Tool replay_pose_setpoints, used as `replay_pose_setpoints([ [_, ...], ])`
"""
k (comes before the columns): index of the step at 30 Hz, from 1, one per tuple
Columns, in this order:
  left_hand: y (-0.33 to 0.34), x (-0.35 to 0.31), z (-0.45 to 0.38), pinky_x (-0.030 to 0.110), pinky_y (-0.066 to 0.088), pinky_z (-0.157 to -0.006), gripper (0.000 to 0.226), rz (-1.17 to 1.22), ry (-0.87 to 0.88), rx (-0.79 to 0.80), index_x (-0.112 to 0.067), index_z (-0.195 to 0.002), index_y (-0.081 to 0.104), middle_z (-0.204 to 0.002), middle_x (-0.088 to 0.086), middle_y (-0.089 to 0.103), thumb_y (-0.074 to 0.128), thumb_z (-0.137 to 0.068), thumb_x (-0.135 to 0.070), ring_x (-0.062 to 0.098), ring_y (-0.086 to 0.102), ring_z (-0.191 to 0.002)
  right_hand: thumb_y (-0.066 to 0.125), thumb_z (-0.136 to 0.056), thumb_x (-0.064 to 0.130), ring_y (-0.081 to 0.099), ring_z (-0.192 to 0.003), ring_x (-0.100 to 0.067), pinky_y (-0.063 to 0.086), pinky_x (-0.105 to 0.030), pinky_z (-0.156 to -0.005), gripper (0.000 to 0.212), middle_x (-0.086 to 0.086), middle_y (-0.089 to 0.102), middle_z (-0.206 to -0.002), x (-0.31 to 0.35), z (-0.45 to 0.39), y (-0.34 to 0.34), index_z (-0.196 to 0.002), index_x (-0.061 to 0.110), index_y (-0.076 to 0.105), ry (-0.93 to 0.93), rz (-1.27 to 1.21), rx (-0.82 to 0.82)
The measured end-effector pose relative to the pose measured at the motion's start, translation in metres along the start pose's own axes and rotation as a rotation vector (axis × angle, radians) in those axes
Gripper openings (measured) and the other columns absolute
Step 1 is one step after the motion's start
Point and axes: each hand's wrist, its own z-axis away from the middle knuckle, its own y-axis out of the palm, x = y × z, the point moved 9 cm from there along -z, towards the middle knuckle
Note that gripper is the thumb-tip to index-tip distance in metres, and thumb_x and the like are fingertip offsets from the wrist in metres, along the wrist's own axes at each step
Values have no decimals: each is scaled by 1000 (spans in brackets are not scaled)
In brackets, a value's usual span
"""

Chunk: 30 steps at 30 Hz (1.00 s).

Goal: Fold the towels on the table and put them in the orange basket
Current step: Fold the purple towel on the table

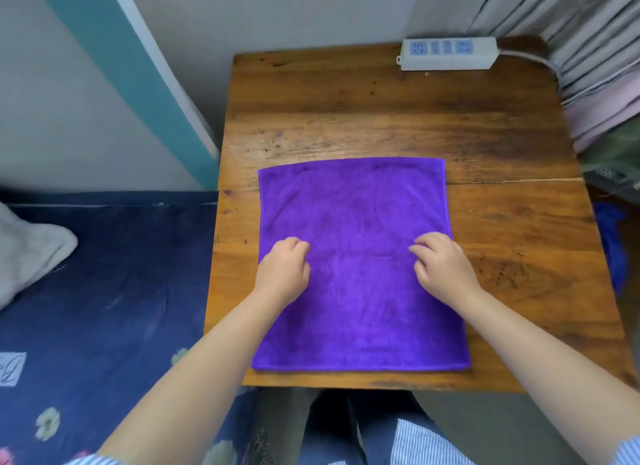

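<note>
Smoothing the purple towel (360, 257) spread flat mid-tabletop (346, 94), we rest left hand (284, 270) and right hand (445, 267), fingers loosely curled, pinching nothing discernible; next, seize its six-o'clock hem and fold toward twelve.

A worn wooden bench (502, 222) carried a purple towel (356, 309), spread flat and square on its near half. A white power strip (448, 53) lay at the far right corner, its cable running off the edge.
</note>
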Motion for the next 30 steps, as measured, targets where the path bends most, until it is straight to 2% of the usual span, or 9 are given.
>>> replay_pose_setpoints([
  [2, -1, 0, -34, 43, 45, -94, 47, 42, -63, -39, 1, -122, 56, -131, 18, 51, 30, -87, -18, 33, 47, -123, 36, -66, 15, 70, -79, -37, 57, -47, -63, 39, -17, 72, -81, 7, -38, 8, -71, 2, 72, -12, 39, 13],
  [4, 4, 0, -61, 38, 28, -111, 43, 3, -107, -21, -5, -138, 42, -149, 14, 33, 36, -96, -14, 28, 28, -140, 35, -68, 16, 69, -90, -39, 54, -53, -71, 42, -18, 72, -93, 14, -69, 20, -80, 2, 73, -10, 76, 56],
  [6, 6, -1, -87, 35, 15, -117, 46, -37, -108, -24, -9, -144, 31, -156, 10, 20, 35, -98, -15, 26, 13, -146, 35, -71, 17, 67, -98, -38, 51, -55, -76, 45, -17, 71, -103, 19, -95, 33, -91, 3, 73, -6, 89, 110],
  [11, 17, 9, -134, 41, 6, -118, 49, -124, -150, 14, -26, -148, 23, -159, -2, 10, 26, -100, -36, 23, 1, -147, 34, -77, 26, 64, -107, -34, 49, -57, -82, 51, -13, 66, -117, 16, -142, 62, -108, 6, 68, -10, 101, 228],
  [15, 18, 27, -149, 46, 3, -117, 76, -183, -51, 32, -31, -145, 30, -157, 0, 18, 9, -78, -61, 27, 7, -147, 34, -80, 35, 60, -112, -34, 45, -58, -89, 53, -9, 63, -124, -9, -154, 68, -116, 10, 64, -76, 114, 233],
  [20, 3, 54, -167, 51, 12, -114, 77, -247, 17, 12, -24, -139, 43, -152, 8, 32, 17, -76, -61, 36, 22, -142, 17, -83, 48, 32, -137, -37, 23, -54, -110, 68, -11, 39, -147, -72, -158, 57, -136, 14, 44, 34, 62, 301],
  [25, -2, 62, -172, 47, 4, -116, 85, -252, -69, 19, -31, -143, 34, -156, 0, 21, 8, -71, -66, 28, 10, -146, -5, -70, 59, -2, -145, -29, -3, -51, -115, 89, -4, 7, -158, -123, -163, 46, -146, 22, 21, 256, 55, 355],
  [28, -4, 65, -174, 47, 3, -116, 86, -233, -97, 24, -33, -144, 30, -158, -2, 16, 3, -69, -66, 26, 6, -147, -6, -75, 58, -11, -145, -26, -9, -52, -114, 82, -2, -2, -158, -124, -164, 46, -148, 25, 14, 302, 32, 394],
  [30, -5, 66, -177, 46, 3, -116, 83, -218, -92, 32, -32, -145, 28, -158, -2, 14, 4, -72, -65, 25, 5, -147, 3, -82, 49, -10, -145, -25, -10, -51, -114, 73, -3, 0, -158, -124, -164, 43, -147, 21, 16, 341, -14, 363],
])
